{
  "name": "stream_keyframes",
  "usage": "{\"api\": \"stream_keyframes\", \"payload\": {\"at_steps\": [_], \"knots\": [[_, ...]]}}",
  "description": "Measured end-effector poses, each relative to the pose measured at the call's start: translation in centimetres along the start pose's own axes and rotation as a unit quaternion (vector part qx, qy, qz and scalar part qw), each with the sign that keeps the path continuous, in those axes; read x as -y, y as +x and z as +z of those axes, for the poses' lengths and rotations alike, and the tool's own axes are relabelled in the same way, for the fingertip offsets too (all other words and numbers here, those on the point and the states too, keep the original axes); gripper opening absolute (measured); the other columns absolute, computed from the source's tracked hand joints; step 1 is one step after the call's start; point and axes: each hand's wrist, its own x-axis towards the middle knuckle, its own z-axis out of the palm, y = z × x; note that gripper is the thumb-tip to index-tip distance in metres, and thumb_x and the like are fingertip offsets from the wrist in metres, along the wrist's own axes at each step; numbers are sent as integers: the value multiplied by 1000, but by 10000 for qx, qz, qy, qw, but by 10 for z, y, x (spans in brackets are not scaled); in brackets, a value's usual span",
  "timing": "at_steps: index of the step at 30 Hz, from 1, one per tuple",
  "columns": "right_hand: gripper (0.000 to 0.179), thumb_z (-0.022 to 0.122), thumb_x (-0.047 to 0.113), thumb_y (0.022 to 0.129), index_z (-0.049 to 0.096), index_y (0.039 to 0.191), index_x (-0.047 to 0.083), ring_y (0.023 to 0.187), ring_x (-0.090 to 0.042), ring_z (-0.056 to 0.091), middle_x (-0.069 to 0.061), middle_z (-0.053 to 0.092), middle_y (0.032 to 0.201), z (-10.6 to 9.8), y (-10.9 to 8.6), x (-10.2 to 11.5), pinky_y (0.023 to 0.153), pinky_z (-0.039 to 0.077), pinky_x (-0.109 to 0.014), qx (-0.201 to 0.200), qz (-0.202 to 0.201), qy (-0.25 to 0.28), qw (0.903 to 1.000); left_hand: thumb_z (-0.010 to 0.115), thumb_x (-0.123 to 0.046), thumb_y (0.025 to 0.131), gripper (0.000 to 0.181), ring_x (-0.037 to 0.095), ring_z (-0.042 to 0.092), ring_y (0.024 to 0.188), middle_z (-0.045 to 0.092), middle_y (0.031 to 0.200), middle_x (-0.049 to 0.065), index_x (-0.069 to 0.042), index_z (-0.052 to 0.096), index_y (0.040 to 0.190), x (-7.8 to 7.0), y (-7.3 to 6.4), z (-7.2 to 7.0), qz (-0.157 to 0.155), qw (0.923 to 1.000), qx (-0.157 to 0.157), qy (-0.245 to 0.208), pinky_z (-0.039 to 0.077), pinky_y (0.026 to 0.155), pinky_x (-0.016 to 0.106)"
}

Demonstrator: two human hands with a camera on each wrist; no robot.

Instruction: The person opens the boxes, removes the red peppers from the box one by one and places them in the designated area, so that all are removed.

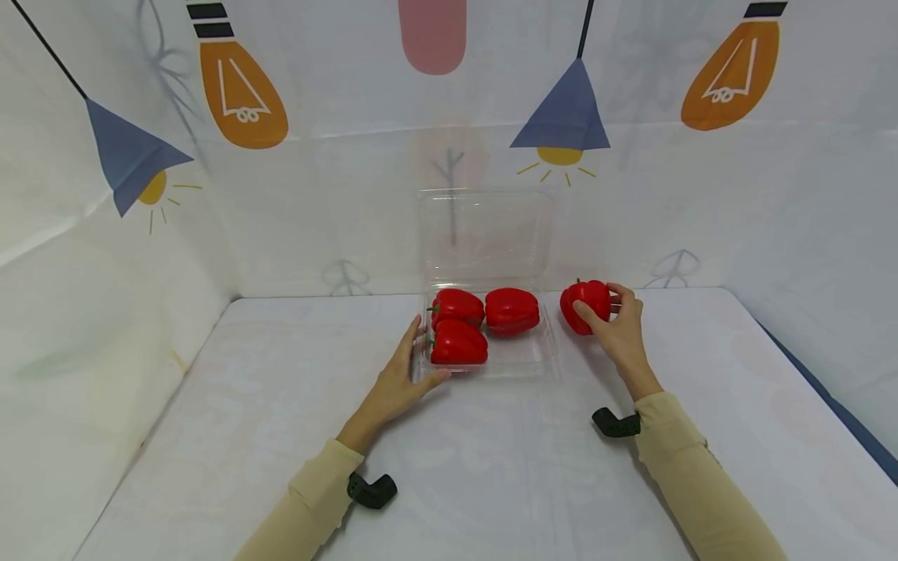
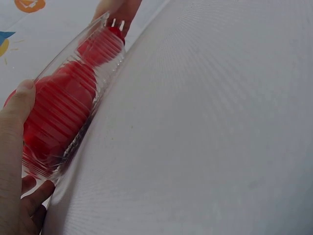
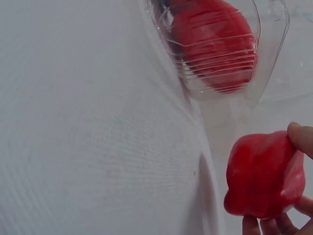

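Observation:
A clear plastic clamshell box (image 1: 519,365) with its lid (image 1: 491,234) raised stands at the back of the table. Three red bell peppers lie in it: one at back left (image 1: 457,305), one at front left (image 1: 459,343), one at back right (image 1: 512,312). My left hand (image 1: 396,382) rests at the box's front left corner, thumb along the front rim and fingers spread along the left side. To the right of the box, my right hand (image 1: 620,331) grips another red bell pepper (image 3: 264,174) between thumb and fingers, stem upward.
A white cloth covers the table (image 1: 456,467). Behind it hangs a white curtain (image 1: 337,210) printed with lamps and bulbs, close to the raised lid. A black wrist mount (image 1: 372,492) sits at the left cuff, and another (image 1: 616,423) at the right.

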Motion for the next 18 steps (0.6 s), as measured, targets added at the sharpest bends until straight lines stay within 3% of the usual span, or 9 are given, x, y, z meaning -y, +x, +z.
{"api": "stream_keyframes", "payload": {"at_steps": [18], "knots": [[83, 60, 44, 88, 14, 148, 11, 132, -37, 28, -22, 23, 143, 3, 3, -7, 100, 42, -58, 145, 122, -305, 9994, 68, -58, 77, 99, 24, 33, 140, 29, 153, -7, -44, 0, 148, 0, -1, 0, -50, 10000, -11, 70, 32, 109, 57]]}}
